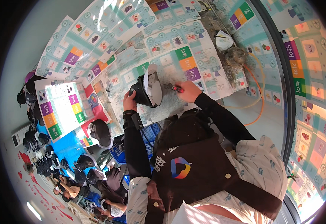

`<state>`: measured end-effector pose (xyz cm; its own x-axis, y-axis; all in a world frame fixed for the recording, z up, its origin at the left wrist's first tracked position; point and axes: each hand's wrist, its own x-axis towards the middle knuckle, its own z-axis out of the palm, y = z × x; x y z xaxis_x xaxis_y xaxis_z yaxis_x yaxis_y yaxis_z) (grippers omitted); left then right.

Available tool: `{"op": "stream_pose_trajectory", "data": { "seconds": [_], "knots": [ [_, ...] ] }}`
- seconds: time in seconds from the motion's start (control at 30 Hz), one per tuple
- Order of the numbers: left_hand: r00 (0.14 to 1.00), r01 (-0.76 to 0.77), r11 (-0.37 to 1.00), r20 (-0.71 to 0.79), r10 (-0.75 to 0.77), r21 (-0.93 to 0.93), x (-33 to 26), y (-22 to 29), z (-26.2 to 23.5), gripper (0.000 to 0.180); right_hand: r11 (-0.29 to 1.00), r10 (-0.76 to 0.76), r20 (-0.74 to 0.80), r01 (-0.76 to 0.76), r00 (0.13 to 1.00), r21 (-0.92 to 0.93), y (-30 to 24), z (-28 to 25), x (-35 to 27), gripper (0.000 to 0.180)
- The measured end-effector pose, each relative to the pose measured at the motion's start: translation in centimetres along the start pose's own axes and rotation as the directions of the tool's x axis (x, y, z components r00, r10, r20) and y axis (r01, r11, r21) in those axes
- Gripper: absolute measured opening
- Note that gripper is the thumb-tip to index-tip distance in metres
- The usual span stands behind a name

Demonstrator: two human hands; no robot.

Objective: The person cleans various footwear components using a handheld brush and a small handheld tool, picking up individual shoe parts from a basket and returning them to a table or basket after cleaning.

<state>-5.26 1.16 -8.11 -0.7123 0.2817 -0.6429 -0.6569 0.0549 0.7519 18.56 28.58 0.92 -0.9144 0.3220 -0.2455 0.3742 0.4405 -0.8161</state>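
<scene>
A black cap (141, 94) is held up over the worktable, its pale grey-white inside turned toward the right. At the cap's left edge, my left hand (130, 101) is closed on it. A short way to the right, my right hand (189, 92) closes round a small hand tool (176, 89) with a red and black handle. The tool's darker front end points toward the cap and stays apart from it. Its exact kind is too small to make out.
Printed sheets cover the worktable (211, 71) and the walls. Another dark cap (100, 133) lies at the table's left corner, above a blue crate (151, 136). Orange tubing (261, 98) hangs at the right near a dusty round object (236, 57). People and many caps are at lower left.
</scene>
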Motion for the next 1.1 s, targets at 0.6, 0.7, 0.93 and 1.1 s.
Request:
{"op": "stream_pose_trajectory", "data": {
  "seconds": [0.6,0.7,0.93,1.1],
  "knots": [
    [0.972,-0.014,0.108,-0.012,0.236,0.994,5.6,1.4,6.3,0.074,0.969,0.136,0.144,-0.161,0.980,0.185,-0.6,-1.7,-3.2,0.034],
    [0.983,-0.150,0.006,0.148,0.111,0.989,8.4,0.9,2.5,0.055,0.973,0.139,0.135,-0.160,0.981,0.165,-0.9,-1.3,-3.4,0.032],
    [0.960,-0.142,-0.045,0.148,0.238,0.989,9.2,-0.1,0.8,0.072,0.942,0.219,0.192,-0.258,0.957,0.216,-0.2,-1.6,-2.6,0.033],
    [0.981,-0.183,-0.045,0.185,0.051,0.982,6.6,-1.3,2.3,0.045,0.979,0.128,0.012,-0.129,0.992,0.159,2.0,-1.5,-2.7,0.034]
  ]
}}
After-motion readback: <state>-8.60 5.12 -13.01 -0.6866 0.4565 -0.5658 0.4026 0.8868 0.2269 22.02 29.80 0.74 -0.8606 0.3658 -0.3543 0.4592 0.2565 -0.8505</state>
